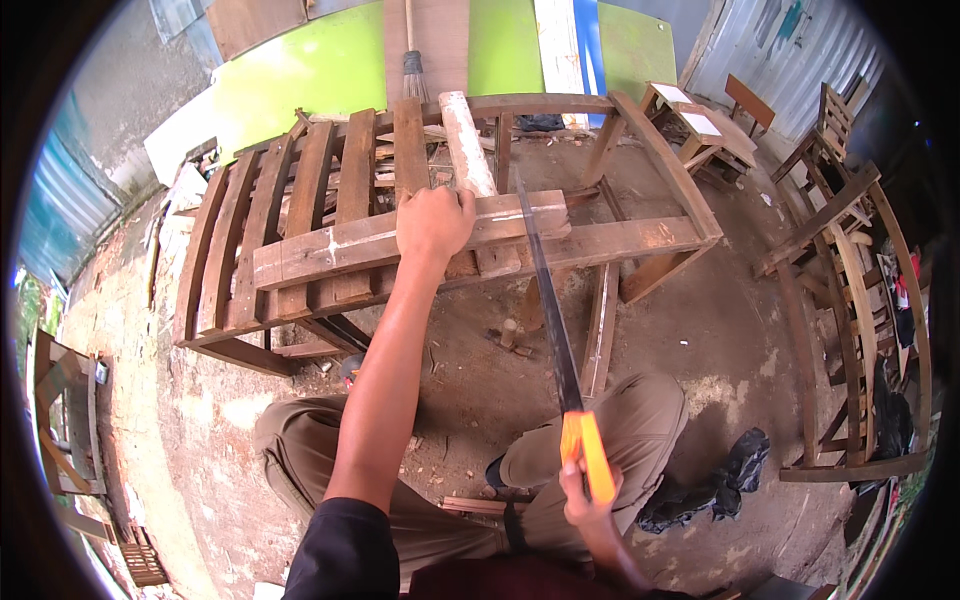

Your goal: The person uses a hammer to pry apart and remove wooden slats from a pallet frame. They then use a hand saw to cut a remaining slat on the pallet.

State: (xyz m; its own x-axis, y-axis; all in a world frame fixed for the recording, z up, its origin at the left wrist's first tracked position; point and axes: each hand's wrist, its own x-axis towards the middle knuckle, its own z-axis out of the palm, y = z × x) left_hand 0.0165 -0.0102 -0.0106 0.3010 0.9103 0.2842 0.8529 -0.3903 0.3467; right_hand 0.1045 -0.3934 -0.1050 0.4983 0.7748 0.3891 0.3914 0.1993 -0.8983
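Observation:
A long wooden beam (340,246) with white streaks lies across the front of a slatted wooden frame (665,235). My left hand (436,220) presses down on the beam with its fingers curled over the far edge. In my right hand (586,500) is a handsaw (552,310), held by its orange-yellow handle. The blade points away from me and crosses the beam near its right end. Whether the teeth have cut into the wood cannot be made out. A white-painted board (466,145) extends back from behind the beam, near my left hand.
Below the frame, a hammer (508,340) appears to lie on the concrete floor. Black plastic (705,485) is crumpled by my right knee. Wooden furniture frames (850,330) stand at the right. A broom (412,60) leans against the panels behind.

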